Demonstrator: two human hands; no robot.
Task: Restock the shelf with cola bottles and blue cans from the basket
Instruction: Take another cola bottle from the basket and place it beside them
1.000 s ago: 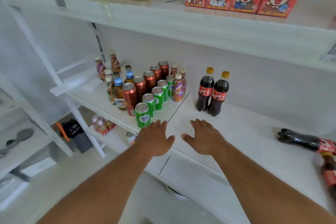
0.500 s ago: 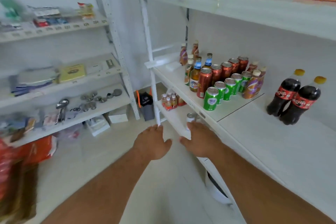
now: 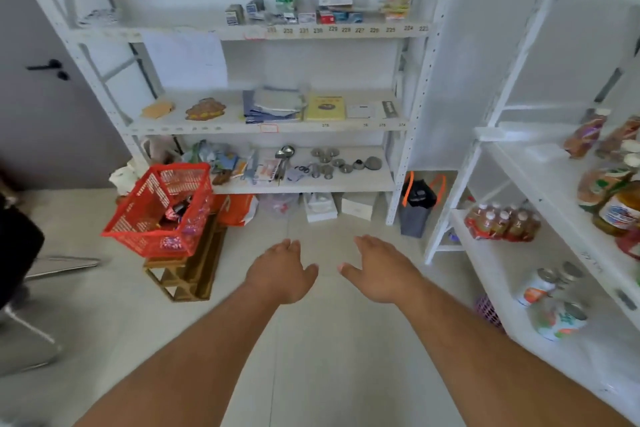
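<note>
Inside the red basket (image 3: 157,210), contents blur; both hands empty.

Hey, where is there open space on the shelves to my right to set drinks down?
Free: the lower white shelf between the shrink-wrapped bottle pack and the cans; the shelf above, left of the bottles. Crowded: its far right edge.

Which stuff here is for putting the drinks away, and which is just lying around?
For the job:
red basket on the wooden crate
dark bottles in the basket
drinks shelf on the right
left hand and right hand, both empty

Just lying around:
yellow book
metal lids
grey bag with orange handles
</note>
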